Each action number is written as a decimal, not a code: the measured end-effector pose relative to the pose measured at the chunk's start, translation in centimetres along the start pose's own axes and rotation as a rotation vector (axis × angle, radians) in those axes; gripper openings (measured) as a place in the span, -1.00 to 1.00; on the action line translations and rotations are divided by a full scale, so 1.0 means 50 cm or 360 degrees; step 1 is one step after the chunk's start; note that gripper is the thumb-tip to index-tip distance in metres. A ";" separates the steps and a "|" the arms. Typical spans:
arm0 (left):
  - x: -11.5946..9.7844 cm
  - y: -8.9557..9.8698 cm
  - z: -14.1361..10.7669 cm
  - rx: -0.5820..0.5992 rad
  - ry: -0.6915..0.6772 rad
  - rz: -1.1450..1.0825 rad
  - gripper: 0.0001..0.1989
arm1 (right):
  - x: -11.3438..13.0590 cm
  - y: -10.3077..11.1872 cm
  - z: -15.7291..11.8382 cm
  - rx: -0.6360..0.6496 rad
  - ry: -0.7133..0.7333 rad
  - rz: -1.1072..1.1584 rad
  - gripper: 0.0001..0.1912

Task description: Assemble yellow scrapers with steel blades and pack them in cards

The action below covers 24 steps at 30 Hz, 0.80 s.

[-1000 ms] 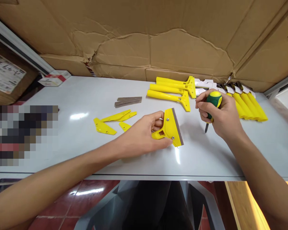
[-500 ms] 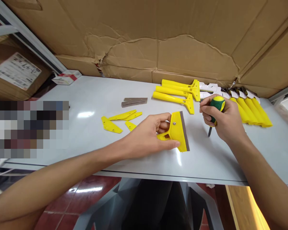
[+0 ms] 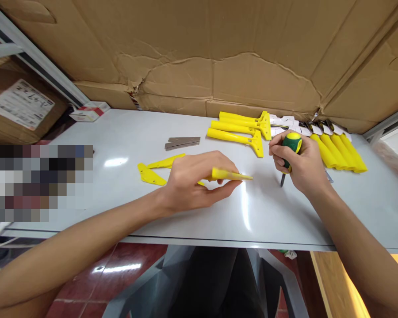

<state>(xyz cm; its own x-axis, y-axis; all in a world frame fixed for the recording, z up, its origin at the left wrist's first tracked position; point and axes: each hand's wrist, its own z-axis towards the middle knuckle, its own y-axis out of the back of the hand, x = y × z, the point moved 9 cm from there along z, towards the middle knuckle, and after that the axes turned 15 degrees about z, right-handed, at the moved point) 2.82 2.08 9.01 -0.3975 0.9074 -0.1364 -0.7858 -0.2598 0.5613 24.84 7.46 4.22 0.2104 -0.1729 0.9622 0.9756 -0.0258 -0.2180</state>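
Pinched between the fingers and thumb of my left hand [image 3: 199,181] is a yellow scraper [image 3: 227,174], now seen edge-on and a little blurred. A screw head shows on its upper side. My right hand [image 3: 301,163] is wrapped round the green and yellow handle of a screwdriver [image 3: 292,143], whose shaft points down at the tabletop. Behind my left hand lie loose yellow cover plates [image 3: 151,176], partly hidden by it. A few metal blades [image 3: 182,142] are stacked beyond them.
Yellow scraper handles [image 3: 232,136] lie at the back of the grey table [image 3: 119,198]. Several scrapers with white and black heads [image 3: 338,152] sit at the right. Cardboard [image 3: 185,70] lines the back; a small red-and-white box [image 3: 89,111] stands at the back left.
My left hand has turned the scraper from face-up to edge-on. My right hand still holds the screwdriver in nearly the same place. The whole view has shifted slightly.
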 end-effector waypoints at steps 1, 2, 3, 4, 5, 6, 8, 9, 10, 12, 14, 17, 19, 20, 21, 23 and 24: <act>-0.019 -0.002 -0.006 -0.0052 -0.0277 0.0190 -0.96 | 0.003 -0.003 0.000 0.0019 0.0015 0.0079 -0.91; -0.038 -0.011 -0.018 -0.0080 -0.0560 0.0367 -0.92 | 0.008 -0.007 0.000 0.0048 0.0035 0.0181 -0.89; -0.050 -0.025 -0.032 -0.0081 -0.0797 0.0487 -0.88 | 0.014 -0.012 0.000 0.0085 0.0061 0.0290 -0.87; -0.054 -0.040 -0.044 -0.0060 -0.0944 0.0566 -0.85 | 0.020 -0.016 -0.001 0.0124 0.0094 0.0385 -0.84; -0.053 -0.053 -0.054 -0.0044 -0.1036 0.0599 -0.82 | 0.027 -0.021 -0.002 0.0160 0.0131 0.0450 -0.82; -0.049 -0.066 -0.061 -0.0015 -0.1084 0.0610 -0.80 | 0.033 -0.025 -0.003 0.0186 0.0174 0.0474 -0.79; -0.041 -0.088 -0.071 0.0062 -0.1110 0.0622 -0.76 | 0.042 -0.029 -0.007 0.0192 0.0261 0.0411 -0.75; -0.037 -0.098 -0.075 0.0112 -0.1118 0.0632 -0.76 | 0.045 -0.029 -0.009 0.0177 0.0300 0.0357 -0.74; -0.035 -0.106 -0.079 0.0161 -0.1123 0.0639 -0.75 | 0.045 -0.029 -0.010 0.0156 0.0329 0.0313 -0.72; -0.030 -0.117 -0.083 0.0241 -0.1116 0.0646 -0.74 | 0.042 -0.029 -0.014 0.0126 0.0347 0.0268 -0.68; -0.030 -0.121 -0.085 0.0278 -0.1125 0.0646 -0.73 | 0.034 -0.032 -0.016 0.0138 0.0322 0.0277 -0.68; -0.035 -0.119 -0.086 0.0248 -0.1152 0.0641 -0.72 | 0.023 -0.040 -0.017 0.0206 0.0285 0.0301 -0.70; -0.038 -0.118 -0.086 0.0215 -0.1172 0.0641 -0.73 | 0.018 -0.043 -0.016 0.0236 0.0284 0.0290 -0.72; -0.040 -0.119 -0.087 0.0209 -0.1181 0.0646 -0.73 | 0.017 -0.044 -0.016 0.0244 0.0290 0.0283 -0.72; -0.041 -0.120 -0.087 0.0208 -0.1188 0.0654 -0.73 | 0.015 -0.044 -0.016 0.0247 0.0287 0.0271 -0.71; -0.041 -0.122 -0.087 0.0206 -0.1197 0.0662 -0.73 | 0.009 -0.043 -0.014 0.0231 0.0257 0.0244 -0.68; -0.041 -0.121 -0.087 0.0206 -0.1194 0.0664 -0.73 | 0.006 -0.042 -0.013 0.0214 0.0233 0.0229 -0.66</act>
<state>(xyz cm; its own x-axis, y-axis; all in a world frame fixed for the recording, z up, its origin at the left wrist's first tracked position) 6.34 0.36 2.33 -0.1878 0.7362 0.6502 -0.5674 -0.6217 0.5400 22.83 6.81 4.86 0.3462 -0.3067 0.8866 0.9378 0.1389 -0.3182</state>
